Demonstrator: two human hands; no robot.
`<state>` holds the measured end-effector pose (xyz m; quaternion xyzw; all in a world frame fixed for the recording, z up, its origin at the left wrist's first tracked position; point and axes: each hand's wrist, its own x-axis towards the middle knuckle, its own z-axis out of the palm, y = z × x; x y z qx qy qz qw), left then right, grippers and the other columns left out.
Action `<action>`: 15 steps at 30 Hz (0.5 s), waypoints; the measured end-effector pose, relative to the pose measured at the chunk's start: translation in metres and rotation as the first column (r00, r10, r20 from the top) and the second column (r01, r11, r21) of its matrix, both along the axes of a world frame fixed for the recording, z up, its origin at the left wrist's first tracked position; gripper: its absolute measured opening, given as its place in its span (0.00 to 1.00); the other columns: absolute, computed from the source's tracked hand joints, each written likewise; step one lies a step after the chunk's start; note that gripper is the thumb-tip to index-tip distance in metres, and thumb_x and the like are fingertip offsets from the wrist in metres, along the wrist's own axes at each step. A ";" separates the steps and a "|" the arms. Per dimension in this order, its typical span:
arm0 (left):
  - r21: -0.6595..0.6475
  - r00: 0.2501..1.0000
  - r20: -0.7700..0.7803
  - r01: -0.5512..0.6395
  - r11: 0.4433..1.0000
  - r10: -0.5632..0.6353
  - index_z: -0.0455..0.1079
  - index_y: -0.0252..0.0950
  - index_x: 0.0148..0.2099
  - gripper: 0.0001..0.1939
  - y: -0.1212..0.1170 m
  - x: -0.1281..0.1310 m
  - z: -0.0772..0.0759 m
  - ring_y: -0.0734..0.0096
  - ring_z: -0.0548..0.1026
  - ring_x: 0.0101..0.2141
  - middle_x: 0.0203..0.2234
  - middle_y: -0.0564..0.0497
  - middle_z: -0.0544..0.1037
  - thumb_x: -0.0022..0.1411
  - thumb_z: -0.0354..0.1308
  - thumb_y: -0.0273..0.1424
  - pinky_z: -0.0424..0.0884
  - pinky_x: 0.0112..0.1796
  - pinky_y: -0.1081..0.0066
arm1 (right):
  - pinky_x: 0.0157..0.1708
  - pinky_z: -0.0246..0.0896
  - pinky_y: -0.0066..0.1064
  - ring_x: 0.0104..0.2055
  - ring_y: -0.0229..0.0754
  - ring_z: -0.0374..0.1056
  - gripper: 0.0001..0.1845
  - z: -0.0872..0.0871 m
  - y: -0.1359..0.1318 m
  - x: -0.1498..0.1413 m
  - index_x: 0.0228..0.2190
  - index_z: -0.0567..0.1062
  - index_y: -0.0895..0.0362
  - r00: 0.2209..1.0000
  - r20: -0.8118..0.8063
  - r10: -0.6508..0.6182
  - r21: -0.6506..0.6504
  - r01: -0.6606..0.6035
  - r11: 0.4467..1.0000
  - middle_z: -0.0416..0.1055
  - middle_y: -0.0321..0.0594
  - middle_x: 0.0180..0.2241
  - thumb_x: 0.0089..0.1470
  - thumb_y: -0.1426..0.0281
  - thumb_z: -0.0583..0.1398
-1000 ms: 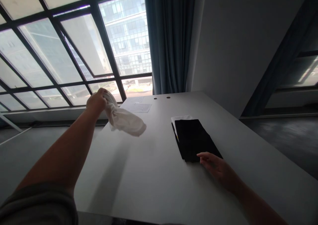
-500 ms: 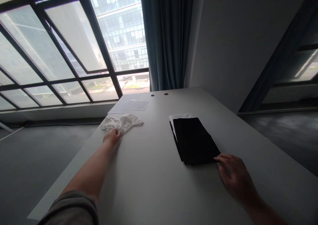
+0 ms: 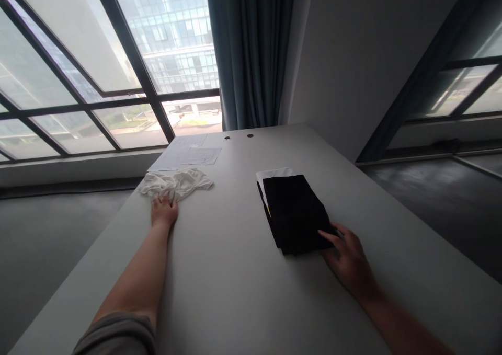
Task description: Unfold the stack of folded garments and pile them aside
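Observation:
On the left of the white table [image 3: 227, 271] lies a crumpled white cloth [image 3: 192, 180]. My left hand [image 3: 164, 208] rests at its near edge, fingers apart and touching the fabric. A folded black cloth [image 3: 294, 214] lies right of the middle, its long side running away from me. Around its near right corner is my right hand [image 3: 347, 255], with fingers on top and the thumb at the underside. A white folded piece [image 3: 274, 172] and a small yellow spot show from under the black cloth's far and left edges.
Printed papers [image 3: 202, 156] lie at the far left of the table, beyond the white cloth. Two round holes [image 3: 250, 135] sit near the far edge. Past it hang a blue curtain [image 3: 251, 57] and a large window [image 3: 168, 41].
My left hand has loosened from a closed grip on the white cloth to spread fingers. My right hand has moved further over the black cloth's corner. The view has shifted slightly.

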<state>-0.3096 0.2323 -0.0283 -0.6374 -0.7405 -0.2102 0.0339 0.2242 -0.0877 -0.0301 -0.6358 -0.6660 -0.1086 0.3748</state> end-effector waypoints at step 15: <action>-0.008 0.571 0.717 0.581 0.814 -0.400 0.76 0.39 0.46 0.22 -0.189 0.174 0.002 0.63 0.80 0.34 0.29 0.49 0.81 0.72 0.47 0.47 0.75 0.41 0.65 | 0.61 0.67 0.53 0.54 0.51 0.75 0.19 0.028 0.040 -0.170 0.55 0.79 0.51 0.844 -0.310 0.438 -0.025 -0.468 0.883 0.79 0.46 0.51 0.68 0.70 0.54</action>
